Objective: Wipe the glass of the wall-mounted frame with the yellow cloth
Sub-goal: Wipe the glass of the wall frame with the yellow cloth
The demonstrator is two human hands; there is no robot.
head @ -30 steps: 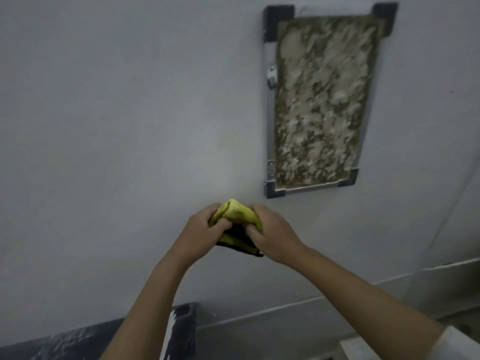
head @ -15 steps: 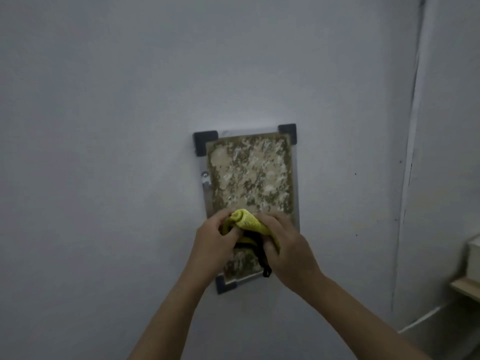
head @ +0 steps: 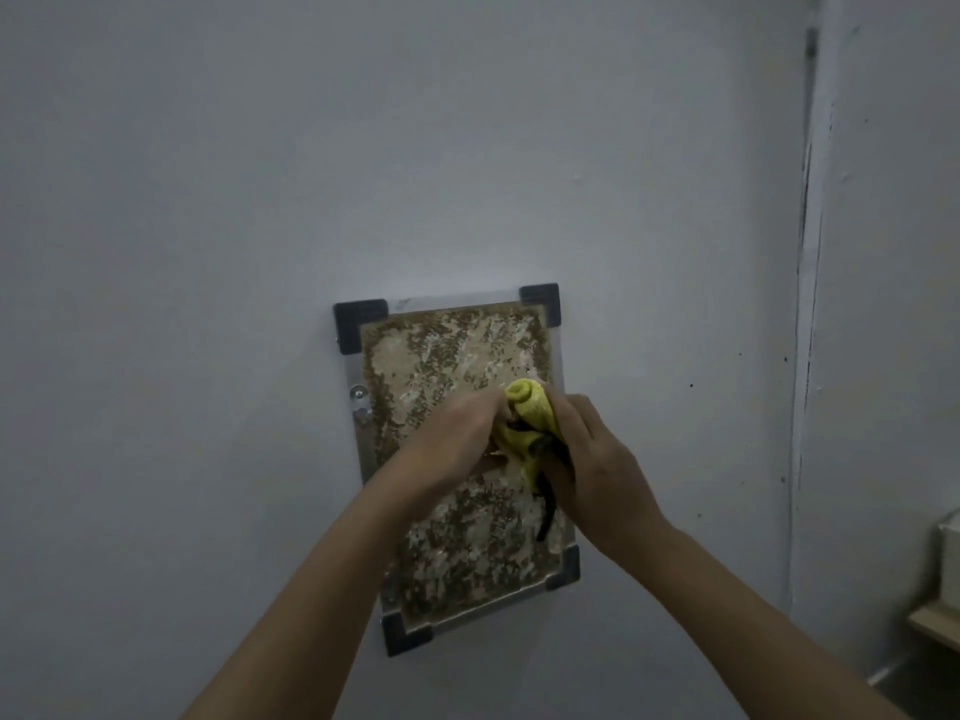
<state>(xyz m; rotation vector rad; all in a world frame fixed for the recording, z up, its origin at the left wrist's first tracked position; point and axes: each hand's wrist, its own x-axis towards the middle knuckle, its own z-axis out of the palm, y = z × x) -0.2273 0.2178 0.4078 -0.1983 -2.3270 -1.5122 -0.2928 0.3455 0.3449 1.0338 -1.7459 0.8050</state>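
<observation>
A rectangular frame [head: 444, 345] with black corner caps and a silver rim hangs on the grey wall, its glass over a mottled brown and cream panel. A bunched yellow cloth [head: 527, 418] with a dark trim sits in front of the glass, slightly right of its middle. My left hand [head: 457, 439] grips the cloth from the left and my right hand [head: 592, 470] grips it from the right. Both hands cover the middle band of the glass. I cannot tell if the cloth touches the glass.
The bare grey wall [head: 208, 252] surrounds the frame. A vertical wall corner with a dark crack [head: 808, 304] runs down the right. A pale wooden shelf edge [head: 935, 623] with a white object on it shows at the lower right.
My view has swung so the frame is now centred and larger. Both hands with the cloth rose from below the frame to in front of the glass's middle.
</observation>
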